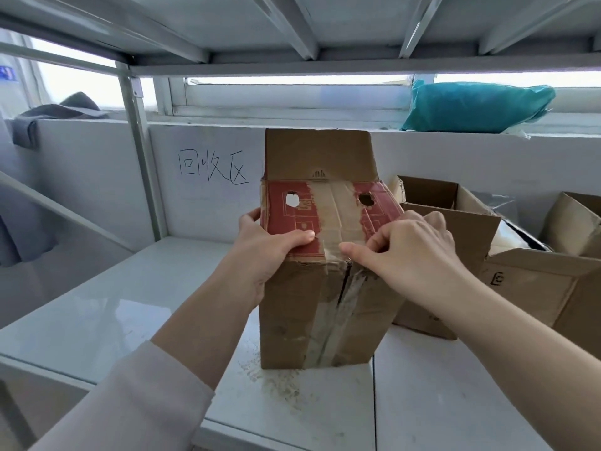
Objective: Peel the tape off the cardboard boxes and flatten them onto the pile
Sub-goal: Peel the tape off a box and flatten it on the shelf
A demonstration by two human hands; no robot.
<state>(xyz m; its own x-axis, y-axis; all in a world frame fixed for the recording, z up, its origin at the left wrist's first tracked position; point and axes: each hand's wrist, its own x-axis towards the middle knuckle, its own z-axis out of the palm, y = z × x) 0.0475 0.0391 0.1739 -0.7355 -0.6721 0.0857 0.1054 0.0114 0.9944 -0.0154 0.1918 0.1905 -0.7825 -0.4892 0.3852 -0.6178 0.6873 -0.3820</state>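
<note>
A brown cardboard box with a red printed face and two punched holes stands on the white table, one flap raised at the back. A strip of clear tape runs down its middle seam and over the edge. My left hand grips the box's left top edge, thumb pressed on the red face. My right hand is curled at the seam, thumb and fingers pinching at the tape where the red face meets the brown side.
Two open cardboard boxes sit to the right on the table. A teal bag lies on the window ledge behind. A metal rack post stands at the left, a shelf overhead. Cardboard crumbs are scattered before the box.
</note>
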